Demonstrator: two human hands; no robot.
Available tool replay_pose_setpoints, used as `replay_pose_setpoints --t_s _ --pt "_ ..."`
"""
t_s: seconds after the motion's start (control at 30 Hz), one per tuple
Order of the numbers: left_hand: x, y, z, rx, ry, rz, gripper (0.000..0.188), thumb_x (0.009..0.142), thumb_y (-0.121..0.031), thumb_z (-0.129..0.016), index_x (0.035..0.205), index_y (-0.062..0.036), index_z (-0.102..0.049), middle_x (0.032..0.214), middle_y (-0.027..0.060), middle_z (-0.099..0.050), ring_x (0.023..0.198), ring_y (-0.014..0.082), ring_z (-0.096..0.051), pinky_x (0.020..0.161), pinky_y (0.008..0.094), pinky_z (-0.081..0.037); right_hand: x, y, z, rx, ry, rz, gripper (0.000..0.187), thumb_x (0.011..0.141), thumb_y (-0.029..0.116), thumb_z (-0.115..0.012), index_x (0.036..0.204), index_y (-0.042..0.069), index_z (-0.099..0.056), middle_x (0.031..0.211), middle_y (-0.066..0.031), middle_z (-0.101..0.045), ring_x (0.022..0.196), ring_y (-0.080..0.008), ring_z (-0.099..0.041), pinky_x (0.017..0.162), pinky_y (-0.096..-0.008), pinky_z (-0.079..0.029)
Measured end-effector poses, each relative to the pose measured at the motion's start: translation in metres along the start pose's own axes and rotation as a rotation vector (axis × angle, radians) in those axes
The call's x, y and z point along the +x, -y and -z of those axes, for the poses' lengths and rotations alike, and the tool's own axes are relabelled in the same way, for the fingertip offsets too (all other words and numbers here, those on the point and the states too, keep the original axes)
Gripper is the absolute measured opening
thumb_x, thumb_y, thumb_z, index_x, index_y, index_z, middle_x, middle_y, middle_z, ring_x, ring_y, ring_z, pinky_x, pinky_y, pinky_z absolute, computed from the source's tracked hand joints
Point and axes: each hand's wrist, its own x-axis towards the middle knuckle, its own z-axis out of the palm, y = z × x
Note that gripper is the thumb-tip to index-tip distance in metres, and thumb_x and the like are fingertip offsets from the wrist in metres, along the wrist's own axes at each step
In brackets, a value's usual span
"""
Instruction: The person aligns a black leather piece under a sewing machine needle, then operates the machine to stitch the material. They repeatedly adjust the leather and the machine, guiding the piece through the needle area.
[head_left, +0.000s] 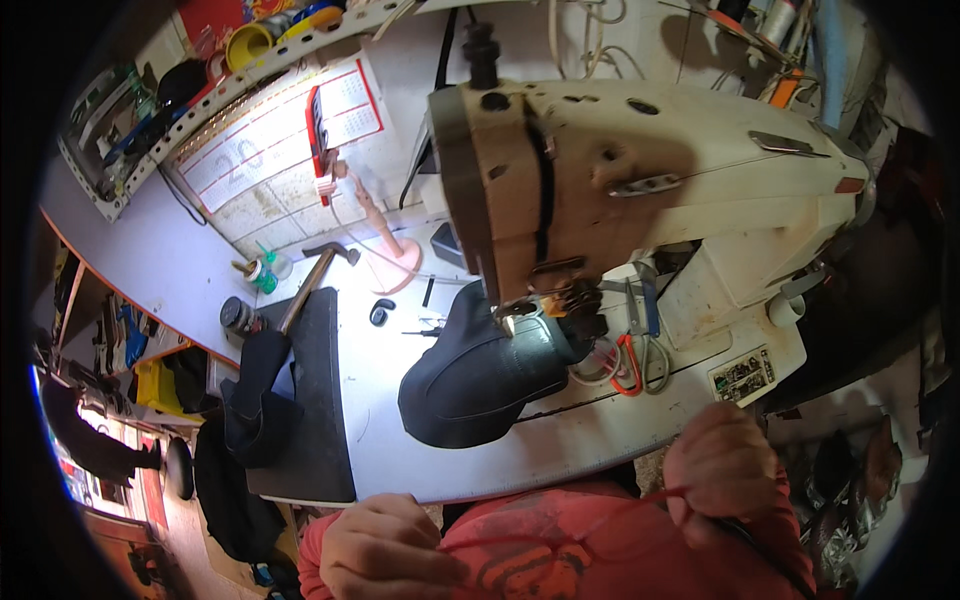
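Left hand (388, 550), right hand (724, 466) hide ends of blurry red glasses (581, 541).

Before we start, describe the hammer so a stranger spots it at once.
From the sewing machine, go left past the pink stand to the black mat. The hammer lies over its far edge, distinguished from the dark jar by its brown handle.

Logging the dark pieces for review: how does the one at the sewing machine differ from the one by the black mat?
The machine piece sits partly under the sewing machine; the mat piece lies along the black mat's left side. The machine piece looks broad and rounded; the mat piece smaller, narrow-topped. Both look dark.
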Motion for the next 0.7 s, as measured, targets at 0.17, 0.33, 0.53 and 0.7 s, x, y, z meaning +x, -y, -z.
replay_pose_setpoints --t_s 0.17,0.33,0.53,0.7 --pt "0.016 -0.012 -0.012 -0.194 -0.13 -0.047 0.011 0.086 -0.011 -0.063 0.082 -0.0015 -0.061 0.075 0.0103 -0.059 0.052 0.0163 -0.051 0.047 0.0277 -0.04 0.023 0.026 -0.01 0.206 -0.091 -0.183 0.019 0.083 0.023 -0.067 0.075 0.014 -0.052 0.066 -0.0006 -0.056 0.054 -0.0131 -0.048 0.052 -0.0284 -0.037" --pt "0.024 -0.016 -0.006 -0.45 -0.145 -0.024 0.005 0.085 -0.008 -0.062 0.089 -0.0041 -0.064 0.074 0.008 -0.058 0.05 0.0136 -0.048 0.046 0.0267 -0.034 0.044 0.028 -0.017 0.322 -0.039 -0.156 0.014 0.087 0.022 -0.06 0.084 0.013 -0.049 0.067 -0.0022 -0.049 0.057 -0.0151 -0.043 0.05 -0.0298 -0.038" --pt "0.033 -0.041 -0.014 -0.175 -0.305 0.11 0.011 0.085 -0.013 -0.06 0.092 -0.0127 -0.068 0.068 -0.0038 -0.054 0.048 0.0087 -0.038 0.048 0.0256 -0.026 0.045 0.029 -0.048 0.287 -0.385 -0.148 0.013 0.082 0.02 -0.061 0.083 0.014 -0.049 0.062 -0.0001 -0.044 0.051 -0.0135 -0.038 0.048 -0.0287 -0.032" --pt "0.028 -0.035 -0.015 -0.313 -0.382 -0.066 0.011 0.083 -0.012 -0.056 0.083 -0.0184 -0.064 0.066 -0.0093 -0.049 0.047 0.0072 -0.032 0.048 0.0254 -0.022 0.053 0.051 -0.045 -0.019 -0.295 -0.375 0.016 0.079 0.017 -0.059 0.075 0.014 -0.044 0.059 0.0019 -0.043 0.05 -0.0114 -0.038 0.049 -0.0272 -0.029"
